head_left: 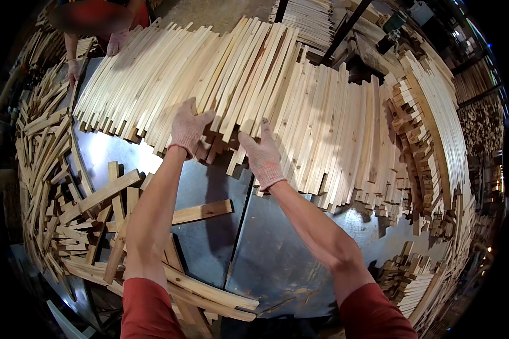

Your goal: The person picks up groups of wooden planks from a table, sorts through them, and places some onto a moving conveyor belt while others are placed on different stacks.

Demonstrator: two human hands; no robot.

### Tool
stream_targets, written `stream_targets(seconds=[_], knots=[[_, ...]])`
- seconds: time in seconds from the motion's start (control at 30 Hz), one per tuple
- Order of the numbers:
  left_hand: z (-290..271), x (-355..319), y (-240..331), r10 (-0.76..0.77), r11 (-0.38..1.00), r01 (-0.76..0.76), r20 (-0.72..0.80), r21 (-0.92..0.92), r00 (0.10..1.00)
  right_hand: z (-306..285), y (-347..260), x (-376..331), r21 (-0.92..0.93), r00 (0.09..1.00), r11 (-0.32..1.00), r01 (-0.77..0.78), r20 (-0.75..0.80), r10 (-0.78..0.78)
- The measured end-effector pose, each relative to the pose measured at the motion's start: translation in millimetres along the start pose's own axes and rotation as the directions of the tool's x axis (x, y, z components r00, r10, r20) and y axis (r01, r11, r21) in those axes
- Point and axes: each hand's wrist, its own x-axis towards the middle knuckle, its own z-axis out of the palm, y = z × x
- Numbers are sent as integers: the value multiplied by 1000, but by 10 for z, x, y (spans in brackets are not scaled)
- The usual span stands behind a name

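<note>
A wide heap of long pale wooden slats (300, 107) lies across a grey metal table (277, 248), their near ends pointing at me. My left hand (188, 129), in a knitted work glove, rests on the near ends of the slats at the middle of the heap, fingers spread over them. My right hand (261, 151), gloved the same way, grips the ends of a few slats just to the right of it. Both forearms reach up from the lower edge in red sleeves.
Short offcuts and loose slats (96, 209) lie scattered at the left and near edge. Stacked slats (430, 130) rise at the right. Across the table at the top left, another person's gloved hands (114, 42) touch the far slat ends.
</note>
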Motion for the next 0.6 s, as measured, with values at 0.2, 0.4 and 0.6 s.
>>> stream_targets(seconds=[0.2, 0.4, 0.6], knots=[[-103, -935, -300, 89, 995, -87, -34, 50, 995, -56, 408, -709, 110, 1000, 994, -11, -7, 12], [-499, -2182, -385, -222, 966, 232, 93, -114, 971, -66, 795, -1909, 246, 996, 966, -83, -17, 90], [-625, -2216, -872, -269, 958, 287, 260, -32, 928, -515, 692, -1869, -19, 956, 982, -186, 228, 186]])
